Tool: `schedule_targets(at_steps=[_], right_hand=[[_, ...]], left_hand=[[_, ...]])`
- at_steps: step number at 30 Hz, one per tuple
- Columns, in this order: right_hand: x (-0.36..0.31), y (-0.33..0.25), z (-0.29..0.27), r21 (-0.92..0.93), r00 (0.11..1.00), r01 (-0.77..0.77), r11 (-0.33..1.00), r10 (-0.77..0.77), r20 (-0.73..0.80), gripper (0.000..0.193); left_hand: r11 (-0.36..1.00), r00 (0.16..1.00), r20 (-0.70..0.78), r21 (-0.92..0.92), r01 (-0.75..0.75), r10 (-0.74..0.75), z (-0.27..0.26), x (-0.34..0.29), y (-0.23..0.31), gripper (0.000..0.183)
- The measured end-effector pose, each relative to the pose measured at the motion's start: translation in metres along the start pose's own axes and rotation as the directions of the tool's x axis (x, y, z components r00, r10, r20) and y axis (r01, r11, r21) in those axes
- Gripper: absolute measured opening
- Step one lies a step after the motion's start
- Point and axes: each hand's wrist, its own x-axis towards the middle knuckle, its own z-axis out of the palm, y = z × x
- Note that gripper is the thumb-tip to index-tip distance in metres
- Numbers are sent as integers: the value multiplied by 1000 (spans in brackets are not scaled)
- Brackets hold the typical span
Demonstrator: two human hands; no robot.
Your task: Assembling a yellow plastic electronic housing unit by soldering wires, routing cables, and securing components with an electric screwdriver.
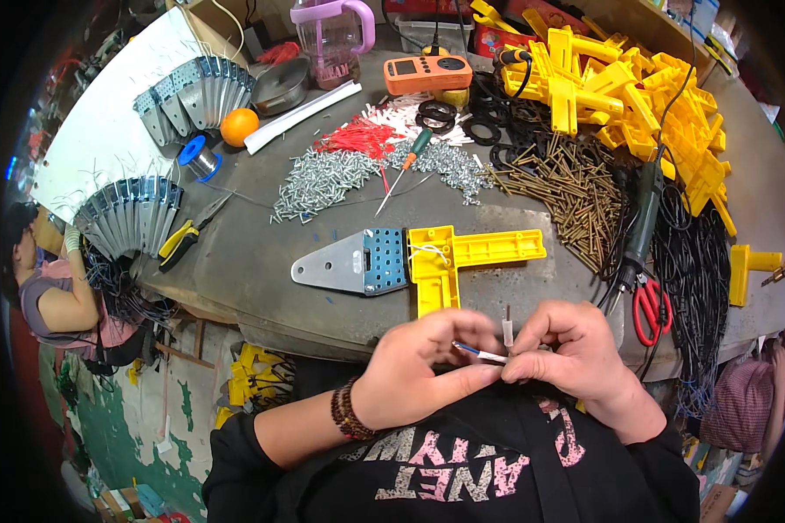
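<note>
In the head view, a thin wire (482,353) is pinched between the left hand (419,366) and the right hand (567,353), which are brought together at the near table edge, fingertips almost touching. A small white sleeve (507,331) is held upright in the right fingers, just above the wire. Both hands are closed on these small parts.

Just beyond the hands, a yellow bracket (462,257) is laid flat on the table (262,253), joined to a blue plate (384,261) and a grey metal tab (327,266). Further back, a heap of silver screws (323,179), red pieces (358,138) and a screwdriver (406,170) are seen. Brown screws (567,187) are spread to the right, beside a rotary tool (641,222), red scissors (650,309) and black cable (698,279). A pile of yellow parts (637,96) is stacked at the far right. An orange meter (427,74), an orange (239,127), a solder spool (201,157), pliers (187,235) and fanned metal plates (131,218) lie to the left. Nothing lies between the hands and the bracket. Another person (52,288) is seated at the far left.
</note>
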Motion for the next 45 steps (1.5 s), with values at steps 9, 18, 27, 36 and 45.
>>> schedule_targets(at_steps=[9,18,27,36,45], right_hand=[[0,3,-2,91,999,-30,995,28,19,16],[1,9,-3,43,998,-19,999,17,57,17],[6,3,5,30,987,-104,994,99,123,15],[13,2,13,-126,995,-39,991,51,88,22],[24,-8,16,-423,984,140,895,-81,156,17]], left_hand=[[472,765,70,750,-464,641,-16,5,21,33],[910,968,-144,-336,-245,207,-28,-1,-9,38],[454,807,303,702,-549,507,-23,4,12,40],[446,854,199,783,-433,480,-30,-1,16,20],[390,846,191,822,-416,498,-32,-4,9,21]])
